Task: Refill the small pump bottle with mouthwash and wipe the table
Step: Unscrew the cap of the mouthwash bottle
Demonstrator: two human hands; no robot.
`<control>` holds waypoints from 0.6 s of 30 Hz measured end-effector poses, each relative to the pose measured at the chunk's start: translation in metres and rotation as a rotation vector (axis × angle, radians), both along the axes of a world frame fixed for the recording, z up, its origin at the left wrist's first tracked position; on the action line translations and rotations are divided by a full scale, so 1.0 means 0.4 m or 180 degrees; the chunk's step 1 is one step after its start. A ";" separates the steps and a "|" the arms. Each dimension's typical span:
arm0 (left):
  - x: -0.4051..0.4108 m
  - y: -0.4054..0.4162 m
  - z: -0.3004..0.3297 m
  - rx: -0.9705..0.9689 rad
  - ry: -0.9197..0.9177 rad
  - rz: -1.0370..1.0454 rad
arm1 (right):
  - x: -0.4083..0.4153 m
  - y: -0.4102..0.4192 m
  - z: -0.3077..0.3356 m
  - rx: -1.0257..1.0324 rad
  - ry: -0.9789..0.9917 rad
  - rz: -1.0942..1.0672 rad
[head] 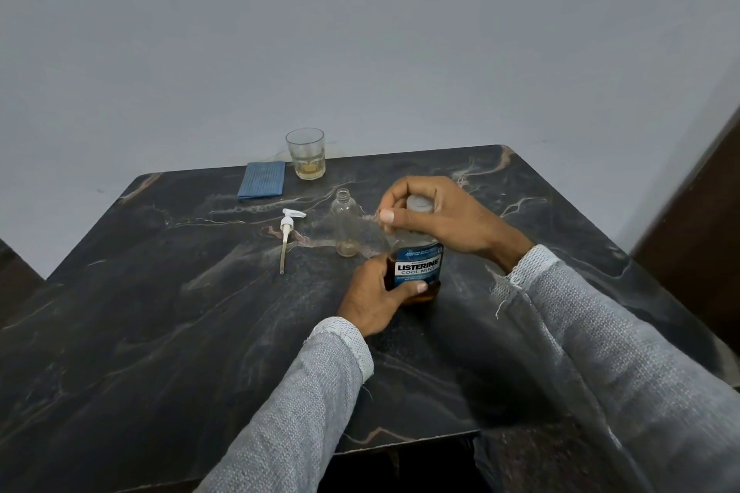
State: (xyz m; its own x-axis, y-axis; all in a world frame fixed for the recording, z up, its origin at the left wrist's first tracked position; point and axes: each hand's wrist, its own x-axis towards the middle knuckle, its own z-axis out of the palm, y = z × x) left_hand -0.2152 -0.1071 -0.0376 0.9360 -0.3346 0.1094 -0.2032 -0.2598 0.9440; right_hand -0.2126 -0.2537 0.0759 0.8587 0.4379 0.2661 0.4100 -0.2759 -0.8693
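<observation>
Opening step. Your left hand wraps the mouthwash bottle at table centre; right hand fingers curl round its cap. Pump bottle stands uncapped at ten o'clock. Next: unscrew, pour steadily.

Mouthwash bottle upright, capped; small clear bottle open, upright behind; pump lying left.

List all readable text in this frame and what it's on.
"LISTERINE": white band on the blue label of the mouthwash bottle, held by the left hand.
"COOL MINT": just below it, last letter partly cut off.
Small lines above and below on the label: too blurred to read.
Nothing else carries text.
</observation>
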 end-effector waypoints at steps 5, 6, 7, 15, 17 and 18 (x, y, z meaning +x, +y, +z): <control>-0.002 0.000 -0.001 0.0039 0.0068 0.0055 | -0.021 0.012 -0.014 -0.1338 -0.1192 -0.1473; -0.002 0.001 -0.002 0.0055 0.0084 0.0058 | -0.026 0.007 -0.008 -0.1749 -0.1422 -0.1717; -0.001 0.001 -0.002 0.0058 0.0094 0.0051 | -0.031 0.001 0.003 -0.2082 -0.1546 -0.1871; -0.002 0.001 -0.001 -0.0003 0.0070 0.0015 | -0.052 -0.017 0.078 -0.2367 -0.1150 -0.0808; -0.003 0.000 -0.001 -0.0004 0.0064 0.0023 | -0.057 -0.033 0.091 -0.2282 -0.0945 -0.0552; -0.004 0.000 -0.001 -0.0003 0.0063 0.0025 | -0.059 -0.037 0.093 -0.2274 -0.0902 -0.0502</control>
State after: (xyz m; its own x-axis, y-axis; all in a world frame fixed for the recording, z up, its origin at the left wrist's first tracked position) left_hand -0.2166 -0.1071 -0.0380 0.9405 -0.3273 0.0913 -0.1827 -0.2605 0.9480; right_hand -0.2363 -0.2686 0.1132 0.8666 0.4639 0.1840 0.4990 -0.8024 -0.3273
